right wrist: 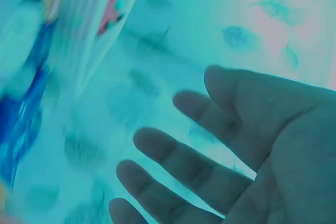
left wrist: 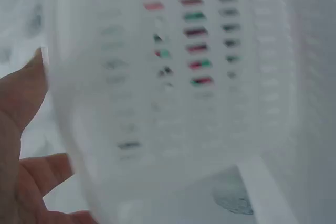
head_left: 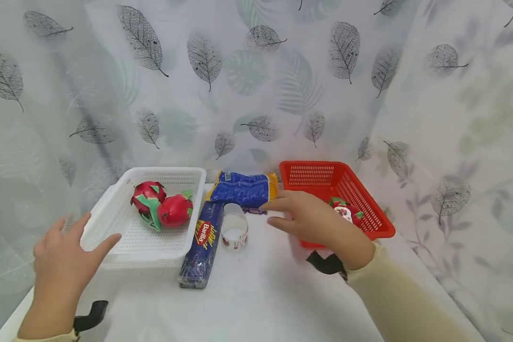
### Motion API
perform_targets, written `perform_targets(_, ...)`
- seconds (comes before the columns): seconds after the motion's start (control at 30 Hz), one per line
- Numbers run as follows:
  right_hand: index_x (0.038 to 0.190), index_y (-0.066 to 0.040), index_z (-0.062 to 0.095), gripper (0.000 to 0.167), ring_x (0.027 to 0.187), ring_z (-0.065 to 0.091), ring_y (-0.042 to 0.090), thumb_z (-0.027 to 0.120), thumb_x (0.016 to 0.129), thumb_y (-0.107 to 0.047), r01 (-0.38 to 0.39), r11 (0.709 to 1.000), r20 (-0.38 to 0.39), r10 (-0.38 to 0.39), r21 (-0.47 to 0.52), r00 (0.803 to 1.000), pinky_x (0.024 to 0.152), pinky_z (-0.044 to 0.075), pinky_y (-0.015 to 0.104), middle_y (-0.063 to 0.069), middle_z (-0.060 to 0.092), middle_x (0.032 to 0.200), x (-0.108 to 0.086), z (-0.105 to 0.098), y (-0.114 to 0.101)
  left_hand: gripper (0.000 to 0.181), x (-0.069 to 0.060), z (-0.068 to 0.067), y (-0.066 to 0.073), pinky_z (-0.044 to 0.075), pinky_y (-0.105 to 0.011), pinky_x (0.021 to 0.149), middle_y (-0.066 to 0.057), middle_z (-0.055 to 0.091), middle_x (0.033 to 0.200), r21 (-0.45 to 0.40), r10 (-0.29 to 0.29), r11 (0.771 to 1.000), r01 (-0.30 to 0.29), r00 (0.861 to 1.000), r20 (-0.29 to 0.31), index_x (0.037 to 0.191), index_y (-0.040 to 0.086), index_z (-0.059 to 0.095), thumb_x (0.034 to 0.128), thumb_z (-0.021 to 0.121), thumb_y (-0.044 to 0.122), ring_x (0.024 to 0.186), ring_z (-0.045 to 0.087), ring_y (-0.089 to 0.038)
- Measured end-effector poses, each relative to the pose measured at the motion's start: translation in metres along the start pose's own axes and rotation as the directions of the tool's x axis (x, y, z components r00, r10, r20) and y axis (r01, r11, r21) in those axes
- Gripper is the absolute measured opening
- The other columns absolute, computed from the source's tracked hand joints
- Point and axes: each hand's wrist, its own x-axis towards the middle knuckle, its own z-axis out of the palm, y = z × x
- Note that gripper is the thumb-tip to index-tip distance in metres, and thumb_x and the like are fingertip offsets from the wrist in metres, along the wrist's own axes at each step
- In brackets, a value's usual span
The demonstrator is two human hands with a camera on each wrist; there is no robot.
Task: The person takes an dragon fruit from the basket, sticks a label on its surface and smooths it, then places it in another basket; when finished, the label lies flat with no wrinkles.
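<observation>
My left hand [head_left: 64, 259] is at the left side of a white plastic basket [head_left: 138, 256], thumb and fingers spread apart. The left wrist view shows the basket's slotted wall [left wrist: 210, 124] close up beside that hand; contact cannot be made out. Two toy dragon fruits, one dark red [head_left: 147, 191] and one brighter [head_left: 174, 211], lie in this basket. My right hand [head_left: 318, 223] hovers in front of a red basket [head_left: 314, 166], fingers extended and holding nothing. A dragon fruit [head_left: 356, 216] in the red basket is partly hidden behind it. A small purple-wrapped candy [head_left: 255, 211] lies near its fingertips.
Between the baskets lie a blue Barilla spaghetti pack [head_left: 203, 247], a blue and yellow bag [head_left: 243, 188] and a roll of clear tape [head_left: 235, 230]. A leaf-printed curtain [head_left: 256, 85] hangs behind the white table [head_left: 248, 304].
</observation>
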Motion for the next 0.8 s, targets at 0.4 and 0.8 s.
perform_targets(0.4,0.15,-0.034,0.061,0.049,0.135,0.058,0.012,0.071,0.103,-0.038,0.168,0.971,0.021,-0.174,0.171,0.985,0.108,0.057,0.03,-0.006,0.061,0.147,0.074,0.094,-0.089,0.087,0.021,0.029,-0.049,0.046,-0.077,0.105,-0.031,0.016,0.174,-0.286,-0.319,0.882,0.374,0.921,0.222,0.172,0.022,0.015,0.104,0.053,0.062,0.117,0.068,-0.056)
perform_targets(0.8,0.167,-0.042,0.028,0.099,0.148,0.047,0.01,0.087,0.088,-0.042,0.093,0.996,0.102,-0.091,-0.006,0.991,0.114,0.051,0.025,-0.004,0.035,0.167,0.169,0.15,-0.13,0.087,0.021,0.03,-0.06,0.042,-0.074,0.112,-0.024,0.015,0.176,-0.35,-0.37,0.825,0.444,0.892,0.259,0.17,0.027,0.019,0.1012,0.061,0.061,0.083,0.076,-0.021)
